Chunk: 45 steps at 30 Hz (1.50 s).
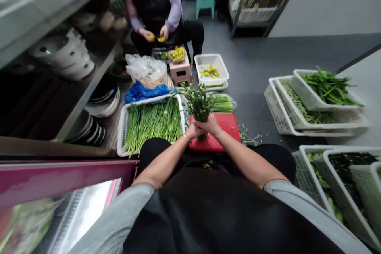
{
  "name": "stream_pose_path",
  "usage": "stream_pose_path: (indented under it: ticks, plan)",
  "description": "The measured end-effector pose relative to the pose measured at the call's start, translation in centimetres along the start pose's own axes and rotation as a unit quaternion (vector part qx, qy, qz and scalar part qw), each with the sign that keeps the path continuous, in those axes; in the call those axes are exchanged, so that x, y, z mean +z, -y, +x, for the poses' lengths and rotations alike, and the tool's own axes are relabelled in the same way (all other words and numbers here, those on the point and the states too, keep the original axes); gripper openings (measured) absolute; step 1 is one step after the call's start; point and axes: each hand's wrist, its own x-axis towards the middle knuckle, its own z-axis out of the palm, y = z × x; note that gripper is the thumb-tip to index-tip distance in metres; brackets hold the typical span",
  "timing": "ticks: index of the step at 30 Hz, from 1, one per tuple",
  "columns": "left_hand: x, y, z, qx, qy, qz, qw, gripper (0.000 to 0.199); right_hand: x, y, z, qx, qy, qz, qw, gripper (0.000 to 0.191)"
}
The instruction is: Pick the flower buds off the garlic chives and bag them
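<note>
Both of my hands are closed around a bunch of flowering chives (200,105), green stems with small buds, held upright. My left hand (195,130) wraps the bunch from the left, and my right hand (212,124) clasps it from the right, the fingers overlapping. Beneath my hands is a red stool top (228,127) in front of my lap. To the left, a white basket (120,135) holds long green stems (154,123). Another bundle of cut green stems (222,104) lies just beyond the stool.
A co-worker (154,4) sits ahead, handling yellow flowers by a pink stool (180,72). White baskets of vegetables (321,119) stand at right, more baskets (327,166) nearer. Shelves with bowls (64,53) line the left. Green scraps (248,137) litter the floor.
</note>
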Motion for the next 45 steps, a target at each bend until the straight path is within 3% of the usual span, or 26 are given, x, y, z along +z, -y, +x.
stream_pose_path:
  ticks: [6, 9, 12, 15, 18, 21, 24, 26, 30, 35, 40, 45]
  plan:
    - [-2.3, -5.9, 0.9, -0.005, 0.063, -0.017, 0.998, 0.032, 0.6, 4.6, -0.2, -0.047, -0.003, 0.130, 0.990, 0.027]
    - [-3.3, -9.7, -0.2, -0.046, 0.148, -0.085, 0.984, 0.032, 0.3, 7.8, -1.5, -0.069, 0.009, 0.188, 0.980, 0.026]
    - [-4.1, -12.6, -2.7, -0.109, 0.231, -0.090, 0.963, 0.036, -1.5, 11.1, -2.9, -0.094, 0.010, 0.256, 0.962, 0.028]
    - [-5.0, -14.1, -5.3, -0.147, 0.262, -0.078, 0.951, 0.045, -5.7, 14.3, -3.5, -0.162, -0.018, 0.330, 0.930, 0.031]
    - [-6.0, -14.5, -7.1, -0.181, 0.273, -0.068, 0.942, 0.045, -11.8, 16.7, -3.5, -0.244, -0.074, 0.334, 0.907, 0.033]
    - [-6.8, -14.0, -8.2, -0.197, 0.261, -0.060, 0.943, 0.040, -17.9, 17.4, -4.1, -0.279, -0.165, 0.297, 0.898, 0.029]
    - [-6.9, -13.4, -9.0, -0.206, 0.250, -0.066, 0.944, 0.038, -21.3, 16.4, -5.9, -0.278, -0.232, 0.231, 0.903, 0.019]
    - [-6.6, -13.3, -9.4, -0.208, 0.242, -0.076, 0.945, 0.038, -21.2, 15.2, -7.2, -0.251, -0.230, 0.165, 0.926, 0.016]
    - [-5.6, -14.1, -9.6, -0.208, 0.262, -0.074, 0.940, 0.035, -17.7, 13.7, -8.7, -0.175, -0.164, 0.058, 0.969, 0.018]
    - [-4.8, -14.6, -9.9, -0.218, 0.275, -0.069, 0.934, 0.034, -14.4, 13.9, -7.7, -0.161, -0.090, 0.075, 0.980, 0.022]
    - [-4.9, -13.4, -10.7, -0.245, 0.281, -0.077, 0.925, 0.040, -13.2, 14.1, -6.5, -0.128, -0.039, 0.114, 0.984, 0.030]
    - [-5.2, -12.7, -11.0, -0.251, 0.292, -0.102, 0.917, 0.042, -12.6, 14.5, -6.2, -0.126, -0.031, 0.117, 0.985, 0.024]
